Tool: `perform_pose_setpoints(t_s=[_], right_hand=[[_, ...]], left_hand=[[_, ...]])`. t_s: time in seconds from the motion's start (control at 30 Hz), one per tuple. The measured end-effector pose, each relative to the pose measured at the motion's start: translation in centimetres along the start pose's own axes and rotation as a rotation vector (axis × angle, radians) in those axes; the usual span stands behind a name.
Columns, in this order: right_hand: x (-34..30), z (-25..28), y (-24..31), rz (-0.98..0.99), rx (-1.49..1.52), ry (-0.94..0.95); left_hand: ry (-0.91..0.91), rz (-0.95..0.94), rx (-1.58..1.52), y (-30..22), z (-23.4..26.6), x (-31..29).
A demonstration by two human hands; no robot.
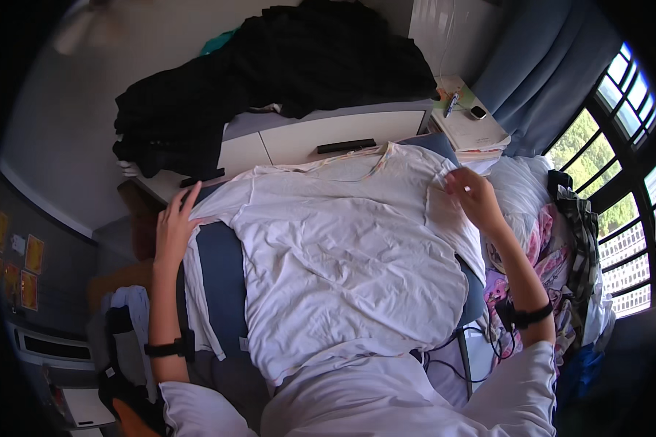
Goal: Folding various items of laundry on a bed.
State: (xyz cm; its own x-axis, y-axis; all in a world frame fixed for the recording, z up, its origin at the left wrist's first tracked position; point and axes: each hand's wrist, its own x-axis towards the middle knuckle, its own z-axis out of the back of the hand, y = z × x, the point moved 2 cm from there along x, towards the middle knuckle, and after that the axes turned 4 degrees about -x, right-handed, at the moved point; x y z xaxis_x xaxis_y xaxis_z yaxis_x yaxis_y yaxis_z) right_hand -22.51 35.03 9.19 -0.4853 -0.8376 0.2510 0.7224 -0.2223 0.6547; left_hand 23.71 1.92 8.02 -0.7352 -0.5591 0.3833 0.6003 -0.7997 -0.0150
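Observation:
A wrinkled white long-sleeved shirt (342, 255) lies spread over a dark blue padded surface (222, 269) in front of me, its neckline at the far side. My left hand (173, 229) rests beside the sleeve on the left, fingers stretched out and slightly apart, the thumb side touching the fabric. That sleeve bends down and hangs along the blue surface. At the right shoulder of the shirt, my right hand (475, 200) has its fingers curled together on the cloth. The right sleeve runs down below this hand.
Black clothes (291, 62) are heaped on a white drawer unit (291, 146) at the far side. Stacked books (474, 135) with a pen on top stand far right. Bedding and patterned cloth (539, 247) lie by the window. Cables (452, 364) run near my right side; folded clothes (127, 328) sit left.

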Motion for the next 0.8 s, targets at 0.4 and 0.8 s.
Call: perform_pose_setpoints(t_s=[0.4,0.8], right_hand=[[-19.1,-4.0,0.3,-0.853,0.096,-0.269],[-13.9,-1.5,-8.7,-0.692,1.021,-0.696]], left_hand=[[-0.023,0.578,-0.355,-15.7,0.2,-10.7],[-0.091,1.042,-0.712,10.8,-0.1,-9.7]])
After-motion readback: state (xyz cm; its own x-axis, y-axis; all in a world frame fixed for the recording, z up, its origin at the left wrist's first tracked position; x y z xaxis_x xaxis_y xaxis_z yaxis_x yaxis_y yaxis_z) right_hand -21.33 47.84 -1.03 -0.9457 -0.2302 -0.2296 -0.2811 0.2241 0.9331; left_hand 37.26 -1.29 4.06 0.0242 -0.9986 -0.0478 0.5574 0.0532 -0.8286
